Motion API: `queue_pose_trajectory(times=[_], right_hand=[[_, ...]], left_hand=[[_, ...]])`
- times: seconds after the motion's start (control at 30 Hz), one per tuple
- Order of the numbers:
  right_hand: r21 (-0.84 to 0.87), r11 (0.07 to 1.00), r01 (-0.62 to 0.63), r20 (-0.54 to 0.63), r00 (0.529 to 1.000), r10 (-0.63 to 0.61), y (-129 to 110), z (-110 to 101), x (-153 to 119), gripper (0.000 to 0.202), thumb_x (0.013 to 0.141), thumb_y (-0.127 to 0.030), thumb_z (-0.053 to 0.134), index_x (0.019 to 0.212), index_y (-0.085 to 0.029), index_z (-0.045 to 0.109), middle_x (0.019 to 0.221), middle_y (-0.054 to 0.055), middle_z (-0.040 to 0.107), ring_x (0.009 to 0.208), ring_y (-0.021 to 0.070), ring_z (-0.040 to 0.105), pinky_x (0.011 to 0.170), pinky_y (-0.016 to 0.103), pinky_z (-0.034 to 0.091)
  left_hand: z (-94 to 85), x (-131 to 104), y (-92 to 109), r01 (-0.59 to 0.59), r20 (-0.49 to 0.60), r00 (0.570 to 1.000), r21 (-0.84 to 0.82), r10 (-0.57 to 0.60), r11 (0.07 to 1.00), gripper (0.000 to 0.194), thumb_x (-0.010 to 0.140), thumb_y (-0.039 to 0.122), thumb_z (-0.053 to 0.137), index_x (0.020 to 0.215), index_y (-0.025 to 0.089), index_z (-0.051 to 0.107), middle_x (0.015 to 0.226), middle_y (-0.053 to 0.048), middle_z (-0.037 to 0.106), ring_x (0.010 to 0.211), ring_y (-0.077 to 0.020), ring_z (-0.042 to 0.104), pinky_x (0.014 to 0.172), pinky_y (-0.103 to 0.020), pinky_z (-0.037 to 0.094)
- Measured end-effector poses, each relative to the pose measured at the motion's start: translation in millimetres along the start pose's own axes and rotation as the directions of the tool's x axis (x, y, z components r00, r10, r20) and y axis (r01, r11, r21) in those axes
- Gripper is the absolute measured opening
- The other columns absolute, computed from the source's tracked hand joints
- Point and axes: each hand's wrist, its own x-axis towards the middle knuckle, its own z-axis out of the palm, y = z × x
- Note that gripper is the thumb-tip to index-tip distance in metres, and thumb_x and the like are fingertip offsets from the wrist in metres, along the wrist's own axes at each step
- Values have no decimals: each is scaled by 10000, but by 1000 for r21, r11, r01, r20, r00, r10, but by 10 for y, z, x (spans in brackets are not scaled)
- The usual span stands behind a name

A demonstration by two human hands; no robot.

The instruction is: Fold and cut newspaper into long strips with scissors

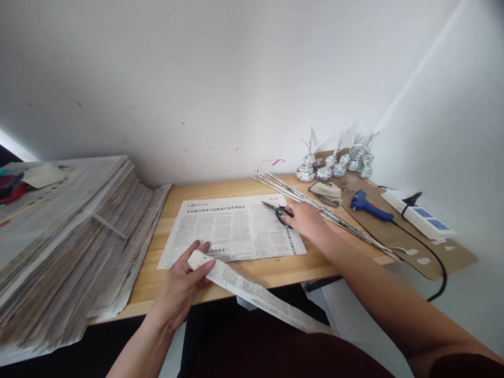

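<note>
Between the thumb and fingers of my left hand (185, 281) is one end of a long newspaper strip (252, 291), which slants down to the right past the table's front edge. My right hand (305, 218) grips the handles of black scissors (280, 211). Their blades point left, over the upper right part of a printed newspaper sheet (216, 223) that lies flat on the table.
A tall newspaper stack (79, 236) fills the left side. Thin paper rods (331, 212) lie behind my right hand. Woven gourd shapes (307, 169), a folded cloth (326, 193), a blue glue gun (370, 207) and a white power strip (419, 214) are at the right.
</note>
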Motion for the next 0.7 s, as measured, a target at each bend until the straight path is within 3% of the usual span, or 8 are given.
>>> queue_pose_trajectory(times=[0.13, 0.27, 0.5, 0.7], right_hand=[[8, 1000, -1, 18, 1000, 0, 34, -20, 43, 304, 976, -394, 633, 1187, -175, 656, 1200, 82, 677, 1040, 213, 668, 906, 436, 570], [39, 999, 10, -14, 1000, -9, 176, -69, 86, 309, 984, -393, 622, 1206, -180, 651, 1222, 84, 672, 1039, 209, 668, 900, 430, 575], [-4, 987, -163, -106, 981, 162, 554, -53, 166, 330, 981, -388, 628, 1237, -180, 636, 1240, 89, 660, 1048, 217, 665, 899, 437, 576], [40, 980, -194, -162, 967, 198, 552, -114, 64, 202, 972, -324, 580, 987, -161, 699, 997, 95, 725, 931, 225, 670, 817, 374, 518]], left_hand=[[14, 20, 7, 8, 32, 999, 8, -8, 1000, 922, 650, 191, 910, 1473, 283, 504, 1589, -91, 474, 1033, -201, 702, 776, -268, 624], [-43, -122, 52, 29, 27, 999, 10, -29, 1000, 875, 653, 260, 914, 1444, 294, 541, 1541, -80, 535, 1028, -199, 701, 774, -241, 610], [-262, -295, 124, 64, -15, 998, 4, -64, 998, 904, 622, 335, 928, 1436, 288, 540, 1466, -94, 603, 946, -202, 697, 744, -262, 603], [-262, -339, 125, 51, -56, 997, -18, -52, 999, 900, 643, 315, 919, 1452, 277, 525, 1418, -102, 638, 949, -209, 692, 737, -267, 575]])
